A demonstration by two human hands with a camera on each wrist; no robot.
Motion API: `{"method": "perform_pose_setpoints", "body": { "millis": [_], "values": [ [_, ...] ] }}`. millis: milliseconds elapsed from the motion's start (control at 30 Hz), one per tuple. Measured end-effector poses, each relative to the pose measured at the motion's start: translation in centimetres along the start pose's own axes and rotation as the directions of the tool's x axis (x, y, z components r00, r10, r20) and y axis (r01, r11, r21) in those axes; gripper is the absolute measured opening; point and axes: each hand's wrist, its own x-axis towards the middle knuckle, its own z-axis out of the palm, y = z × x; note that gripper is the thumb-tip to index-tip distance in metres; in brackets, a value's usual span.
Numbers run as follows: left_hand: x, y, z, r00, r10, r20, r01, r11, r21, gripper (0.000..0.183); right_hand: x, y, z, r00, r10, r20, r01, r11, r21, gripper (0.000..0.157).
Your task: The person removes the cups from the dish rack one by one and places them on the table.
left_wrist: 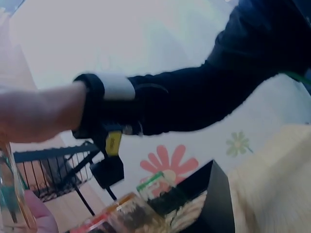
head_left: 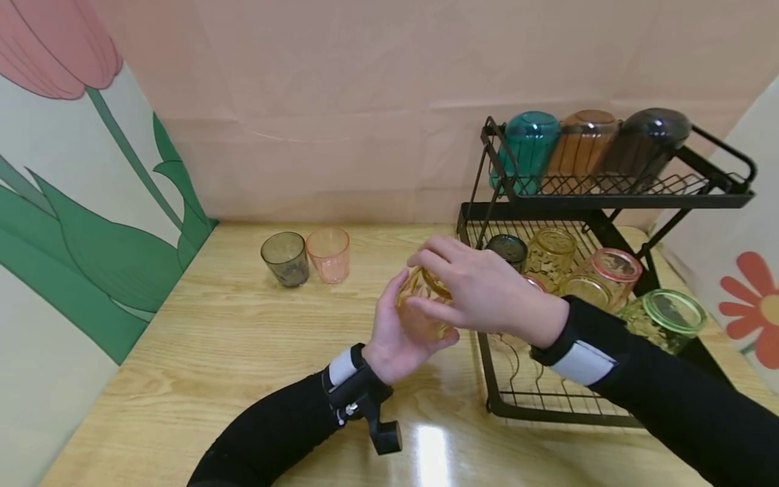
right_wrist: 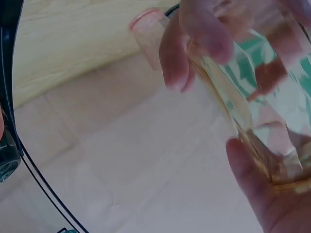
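Observation:
An amber faceted glass [head_left: 415,287] is held up off the table between both hands, near the left side of a black rack. My left hand [head_left: 395,338] cups it from below and the left, thumb along its side. Over its top, my right hand [head_left: 487,284] reaches in from the right and grips it with curled fingers, hiding part of the glass. The right wrist view shows the clear amber wall of the glass [right_wrist: 272,111] close up, with fingertips around it. In the left wrist view only a sliver of the glass [left_wrist: 14,194] shows.
Left of the hands, a grey glass [head_left: 286,260] and a pink glass [head_left: 328,257] stand side by side. The two-tier rack [head_left: 633,201] bears teal [head_left: 528,149], orange [head_left: 581,145] and dark [head_left: 646,145] glasses above. Several more, including a green one [head_left: 666,318], sit below.

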Motion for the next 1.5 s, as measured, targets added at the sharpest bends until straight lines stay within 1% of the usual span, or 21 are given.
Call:
{"method": "perform_pose_setpoints", "body": {
  "millis": [167, 300, 400, 433, 500, 567, 600, 633, 700, 733, 767, 800, 833, 867, 900, 967, 1033, 1100, 1300, 1400, 1500],
  "values": [
    [0.2, 0.7, -1.5, 0.998, 0.026, -0.05, -0.02, 0.993, 0.114, 0.05, -0.6, 0.3, -0.4, 0.999, 0.011, 0.033, -0.01, 1.0, -0.028, 0.068],
    [0.3, 2.3, -3.4, 0.991, 0.033, -0.131, 0.004, 0.962, 0.274, 0.059, -1.8, 1.1, -0.8, 0.999, -0.003, -0.036, 0.001, 0.998, -0.059, 0.063],
    [0.3, 3.8, -4.8, 0.983, 0.039, -0.182, 0.045, 0.899, 0.435, 0.059, -3.2, 1.7, -1.1, 0.998, -0.006, -0.063, 0.002, 0.998, -0.069, 0.052],
    [0.4, 4.4, -5.2, 0.984, 0.049, -0.168, 0.044, 0.86, 0.509, 0.058, -3.7, 1.9, -1.2, 0.998, -0.004, -0.064, 0.0, 0.997, -0.071, 0.049],
    [0.6, 5.5, -5.9, 0.985, 0.093, -0.148, 0.031, 0.74, 0.672, 0.052, -4.8, 2.2, -1.3, 0.998, 0.004, -0.055, -0.008, 0.997, -0.077, 0.044],
    [0.8, 6.7, -6.5, 0.987, 0.14, -0.08, -0.011, 0.556, 0.831, 0.046, -5.7, 2.4, -1.4, 0.999, 0.011, -0.04, -0.015, 0.996, -0.083, 0.041],
    [1.0, 7.2, -6.6, 0.986, 0.165, -0.035, -0.04, 0.431, 0.902, 0.044, -6.2, 2.4, -1.5, 0.999, 0.017, -0.03, -0.02, 0.996, -0.083, 0.039],
    [1.2, 7.8, -6.7, 0.983, 0.181, 0.016, -0.068, 0.281, 0.957, 0.042, -6.6, 2.5, -1.5, 0.999, 0.023, -0.023, -0.025, 0.996, -0.083, 0.037],
    [1.4, 8.7, -6.7, 0.979, 0.161, 0.125, -0.118, -0.056, 0.991, 0.044, -7.5, 2.5, -1.5, 1.0, 0.028, -0.013, -0.029, 0.996, -0.084, 0.035],
    [1.5, 9.0, -6.5, 0.973, 0.139, 0.183, -0.145, -0.245, 0.959, 0.047, -7.8, 2.5, -1.5, 1.0, 0.029, -0.01, -0.03, 0.996, -0.084, 0.033],
    [1.5, 9.3, -6.3, 0.968, 0.104, 0.231, -0.169, -0.412, 0.895, 0.05, -8.1, 2.5, -1.5, 1.0, 0.03, -0.006, -0.03, 0.996, -0.081, 0.031],
    [1.6, 9.5, -6.0, 0.961, 0.062, 0.27, -0.191, -0.56, 0.806, 0.053, -8.4, 2.5, -1.5, 1.0, 0.029, -0.001, -0.029, 0.997, -0.076, 0.03],
    [1.7, 9.6, -5.9, 0.952, 0.014, 0.306, -0.216, -0.675, 0.706, 0.055, -8.6, 2.5, -1.5, 1.0, 0.026, -0.001, -0.026, 0.997, -0.073, 0.029],
    [1.9, 9.6, -5.7, 0.94, -0.032, 0.338, -0.242, -0.761, 0.602, 0.057, -8.9, 2.5, -1.5, 1.0, 0.023, -0.001, -0.023, 0.997, -0.071, 0.028],
    [2.1, 9.7, -5.6, 0.932, -0.073, 0.356, -0.26, -0.817, 0.515, 0.057, -9.1, 2.5, -1.5, 1.0, 0.025, 0.001, -0.025, 0.997, -0.069, 0.028],
    [2.8, 9.8, -5.6, 0.919, -0.139, 0.37, -0.294, -0.867, 0.404, 0.057, -9.4, 2.5, -1.5, 1.0, 0.023, 0.0, -0.023, 0.998, -0.065, 0.027],
    [3.8, 10.1, -5.8, 0.918, -0.174, 0.357, -0.306, -0.883, 0.355, 0.058, -9.7, 2.4, -1.5, 1.0, 0.018, -0.012, -0.019, 0.998, -0.064, 0.029],
    [4.9, 10.6, -6.3, 0.928, -0.177, 0.326, -0.29, -0.895, 0.339, 0.059, -10.0, 2.4, -1.5, 0.999, 0.003, -0.037, -0.006, 0.997, -0.071, 0.031],
    [8.1, 12.4, -8.1, 0.976, -0.039, 0.215, -0.127, -0.903, 0.411, 0.061, -10.9, 2.4, -2.0, 0.998, 0.003, -0.056, -0.007, 0.997, -0.081, 0.035],
    [9.2, 13.1, -8.4, 0.985, 0.03, 0.169, -0.05, -0.891, 0.451, 0.063, -11.2, 2.6, -2.3, 0.998, 0.035, -0.047, -0.039, 0.995, -0.092, 0.035],
    [9.9, 13.3, -8.3, 0.988, 0.06, 0.142, -0.015, -0.881, 0.472, 0.066, -11.5, 2.8, -2.4, 0.998, 0.045, -0.05, -0.05, 0.993, -0.109, 0.035]
  ]
}}
